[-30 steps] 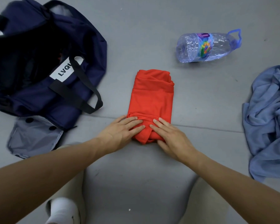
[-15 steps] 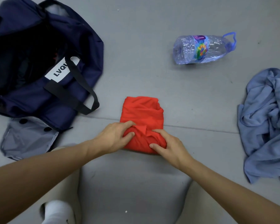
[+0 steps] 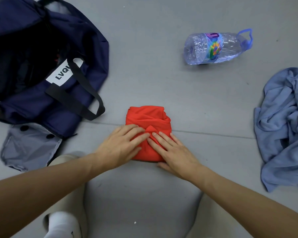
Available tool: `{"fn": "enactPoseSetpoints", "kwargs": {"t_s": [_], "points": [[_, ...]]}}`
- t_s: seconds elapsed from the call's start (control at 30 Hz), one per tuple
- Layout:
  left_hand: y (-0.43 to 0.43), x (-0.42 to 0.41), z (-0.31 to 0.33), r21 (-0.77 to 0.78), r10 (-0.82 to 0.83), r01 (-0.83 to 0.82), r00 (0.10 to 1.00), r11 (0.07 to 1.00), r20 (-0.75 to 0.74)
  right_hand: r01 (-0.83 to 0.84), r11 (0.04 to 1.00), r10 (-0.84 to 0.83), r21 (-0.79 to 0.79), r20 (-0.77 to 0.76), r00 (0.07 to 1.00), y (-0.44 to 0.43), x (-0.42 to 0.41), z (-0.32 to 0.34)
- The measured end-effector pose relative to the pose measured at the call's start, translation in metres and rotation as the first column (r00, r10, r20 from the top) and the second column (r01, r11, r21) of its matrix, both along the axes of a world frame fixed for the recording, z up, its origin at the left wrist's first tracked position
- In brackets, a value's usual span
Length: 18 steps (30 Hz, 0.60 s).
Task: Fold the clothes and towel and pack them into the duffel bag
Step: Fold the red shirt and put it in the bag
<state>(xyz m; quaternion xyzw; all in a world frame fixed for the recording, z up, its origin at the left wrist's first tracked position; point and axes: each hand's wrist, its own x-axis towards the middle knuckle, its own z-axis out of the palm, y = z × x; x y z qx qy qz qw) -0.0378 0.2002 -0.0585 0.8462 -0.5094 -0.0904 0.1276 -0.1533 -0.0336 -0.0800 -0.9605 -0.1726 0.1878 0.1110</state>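
A red garment lies folded into a small square bundle on the grey floor in front of me. My left hand presses flat on its near left part, fingers straight. My right hand presses flat on its near right part, fingertips almost meeting the left ones. The navy duffel bag lies open at the upper left, its black strap draped over a white label. A crumpled light-blue cloth lies at the right edge.
An empty clear plastic bottle with a blue handle lies on its side at the upper right. A grey pouch with dark buttons lies below the bag. My sock shows at the bottom left.
The red garment has gone from a long rectangle to a short bundle, folded over toward me. Both hands went from curled on the fold to pressing flat on it.
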Motion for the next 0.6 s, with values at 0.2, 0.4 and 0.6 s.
{"fn": "enactPoseSetpoints", "kwargs": {"t_s": [0.2,0.4,0.6], "points": [[0.016,-0.007,-0.018,0.204,-0.01,0.052,0.979,0.978,-0.201,0.094,0.99,-0.086,0.1,-0.085,0.993,0.003,0.005,-0.001],[0.012,-0.001,-0.016,0.11,0.047,-0.019,0.965,0.994,-0.26,0.113,0.987,-0.113,0.115,-0.003,0.994,-0.01,-0.006,0.0],[0.004,0.005,0.0,0.049,0.115,-0.105,0.944,0.993,-0.308,0.207,0.95,-0.214,0.235,0.005,0.977,-0.01,0.006,0.008]]}}
